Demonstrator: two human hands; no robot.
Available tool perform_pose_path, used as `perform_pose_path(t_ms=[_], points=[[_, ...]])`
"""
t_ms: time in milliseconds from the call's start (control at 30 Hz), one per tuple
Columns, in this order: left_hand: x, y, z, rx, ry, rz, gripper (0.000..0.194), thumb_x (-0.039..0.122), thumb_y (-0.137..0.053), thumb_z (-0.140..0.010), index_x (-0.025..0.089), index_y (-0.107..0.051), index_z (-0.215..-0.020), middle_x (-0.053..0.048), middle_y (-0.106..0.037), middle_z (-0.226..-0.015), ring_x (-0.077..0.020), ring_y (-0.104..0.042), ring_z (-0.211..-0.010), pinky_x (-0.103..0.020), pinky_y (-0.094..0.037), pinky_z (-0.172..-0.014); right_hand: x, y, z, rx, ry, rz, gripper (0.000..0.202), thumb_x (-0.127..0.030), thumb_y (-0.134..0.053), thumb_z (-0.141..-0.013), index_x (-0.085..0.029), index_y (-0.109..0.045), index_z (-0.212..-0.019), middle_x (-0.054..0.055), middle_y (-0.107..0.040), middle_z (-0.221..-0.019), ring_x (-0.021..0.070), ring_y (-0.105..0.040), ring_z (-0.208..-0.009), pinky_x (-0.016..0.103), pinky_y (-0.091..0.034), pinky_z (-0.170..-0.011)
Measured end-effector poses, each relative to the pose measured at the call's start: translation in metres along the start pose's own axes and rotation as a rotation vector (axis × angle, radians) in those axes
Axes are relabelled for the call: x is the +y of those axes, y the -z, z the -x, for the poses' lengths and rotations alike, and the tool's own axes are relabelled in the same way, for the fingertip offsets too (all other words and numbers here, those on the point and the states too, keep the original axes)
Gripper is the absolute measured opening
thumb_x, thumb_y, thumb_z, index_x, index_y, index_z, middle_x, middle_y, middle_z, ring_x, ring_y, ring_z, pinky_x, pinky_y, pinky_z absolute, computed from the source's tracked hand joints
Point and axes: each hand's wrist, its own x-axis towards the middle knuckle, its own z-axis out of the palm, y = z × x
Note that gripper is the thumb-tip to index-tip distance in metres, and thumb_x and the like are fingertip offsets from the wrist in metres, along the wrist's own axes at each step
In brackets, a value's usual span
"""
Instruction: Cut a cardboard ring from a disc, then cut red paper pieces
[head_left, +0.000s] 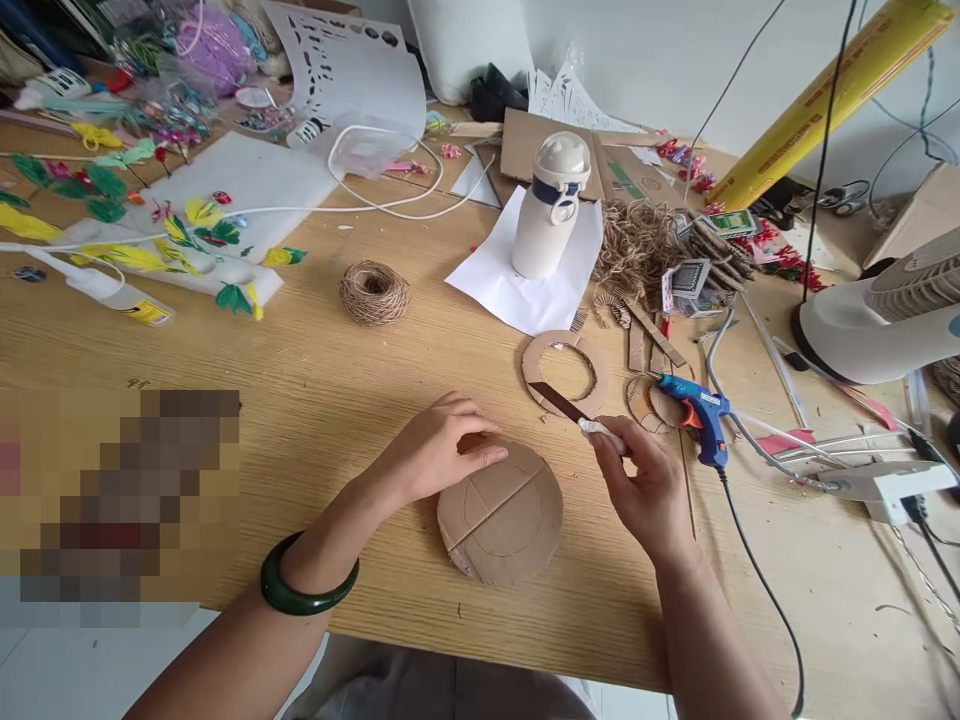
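Note:
A round cardboard disc lies flat near the table's front edge, with a smaller circle and crossing lines marked on it. My left hand rests at the disc's upper left edge, thumb and fingers apart, the thumb over the cardboard. In my right hand, right of the disc, is a knife with a dark blade and a white-wrapped handle. Its blade points up and left, over a cardboard ring that lies behind the disc.
A blue glue gun with its cable lies at the right, near a white fan and a power strip. Behind are a twine roll, a white bottle on paper and tangled twine. Craft flowers lie at left.

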Motion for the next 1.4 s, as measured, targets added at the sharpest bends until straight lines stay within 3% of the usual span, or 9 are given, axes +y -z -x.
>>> perform_pose_path(t_ms=[233,433,600,733,900,1033,1200,1300,1400], points=[[-0.001,0.005,0.009,-0.048,0.046,0.023,0.030,0.036,-0.078,-0.077,0.024,-0.072,-0.103,-0.004,-0.067,-0.101,-0.0242,-0.057,-0.103,-0.036,-0.046,-0.089,0.006,-0.030,0.011,0.027,-0.378,-0.273,0.026,-0.044,-0.054,-0.095,-0.020,-0.064,-0.096,-0.001,-0.063,-0.064,0.0138,-0.062,-0.059,0.024,-0.046,-0.055],[0.007,0.008,0.013,-0.028,0.140,0.248,0.017,0.026,-0.077,-0.077,0.023,-0.067,-0.090,-0.003,-0.067,-0.098,-0.0218,-0.060,-0.097,-0.033,-0.048,-0.086,0.007,-0.045,0.016,-0.004,-0.513,-0.475,0.029,-0.048,-0.058,-0.093,-0.020,-0.063,-0.097,0.000,-0.064,-0.068,0.0173,-0.067,-0.068,0.027,-0.051,-0.061],[0.008,0.034,0.022,-0.287,0.285,0.641,0.015,0.035,-0.075,-0.078,0.024,-0.066,-0.080,0.001,-0.066,-0.077,-0.0151,-0.059,-0.070,-0.025,-0.048,-0.066,0.003,-0.040,0.006,0.035,-0.597,-0.582,0.033,-0.052,-0.058,-0.092,-0.020,-0.062,-0.087,-0.005,-0.050,-0.061,0.0128,-0.059,-0.057,0.025,-0.046,-0.054],[0.006,0.044,0.023,-0.461,0.327,0.711,0.014,0.033,-0.077,-0.075,0.022,-0.068,-0.078,0.001,-0.066,-0.073,-0.0138,-0.058,-0.065,-0.023,-0.046,-0.060,0.002,-0.038,0.004,0.030,-0.608,-0.651,0.033,-0.052,-0.059,-0.091,-0.020,-0.060,-0.084,-0.005,-0.047,-0.061,0.0116,-0.056,-0.055,0.025,-0.046,-0.055],[0.013,0.021,0.013,-0.185,0.425,0.726,0.020,0.036,-0.077,-0.074,0.020,-0.066,-0.078,0.001,-0.065,-0.073,-0.0125,-0.058,-0.066,-0.021,-0.046,-0.059,-0.001,-0.036,0.005,0.031,-0.577,-0.621,0.032,-0.049,-0.057,-0.093,-0.019,-0.059,-0.082,-0.004,-0.050,-0.062,0.0109,-0.054,-0.057,0.024,-0.044,-0.055],[0.019,0.000,0.013,-0.048,0.427,0.545,0.016,0.036,-0.070,-0.083,0.021,-0.065,-0.086,0.002,-0.067,-0.081,-0.0127,-0.061,-0.074,-0.023,-0.048,-0.066,-0.002,-0.034,0.007,0.093,-0.523,-0.561,0.029,-0.045,-0.055,-0.096,-0.019,-0.060,-0.085,-0.005,-0.051,-0.061,0.0102,-0.051,-0.056,0.025,-0.042,-0.057],[0.013,-0.010,0.017,0.030,0.270,0.135,0.014,0.032,-0.066,-0.087,0.022,-0.067,-0.098,0.002,-0.066,-0.080,-0.0143,-0.061,-0.073,-0.027,-0.048,-0.067,-0.003,-0.034,0.011,0.166,-0.480,-0.462,0.027,-0.044,-0.055,-0.096,-0.019,-0.061,-0.089,-0.004,-0.053,-0.063,0.0115,-0.054,-0.059,0.027,-0.043,-0.060],[0.010,-0.010,0.016,0.096,0.121,-0.033,0.019,0.029,-0.065,-0.089,0.022,-0.068,-0.106,-0.003,-0.068,-0.100,-0.0182,-0.063,-0.092,-0.031,-0.050,-0.079,-0.003,-0.034,0.012,0.144,-0.475,-0.460,0.027,-0.043,-0.054,-0.097,-0.019,-0.061,-0.088,-0.004,-0.053,-0.063,0.0115,-0.054,-0.058,0.027,-0.043,-0.059],[0.010,-0.006,0.013,0.160,-0.007,-0.029,0.022,0.030,-0.062,-0.092,0.020,-0.068,-0.111,-0.006,-0.066,-0.114,-0.0195,-0.061,-0.107,-0.033,-0.050,-0.092,-0.001,-0.034,0.010,0.143,-0.461,-0.457,0.027,-0.043,-0.054,-0.097,-0.018,-0.061,-0.087,-0.004,-0.053,-0.063,0.0111,-0.055,-0.058,0.027,-0.043,-0.058]])
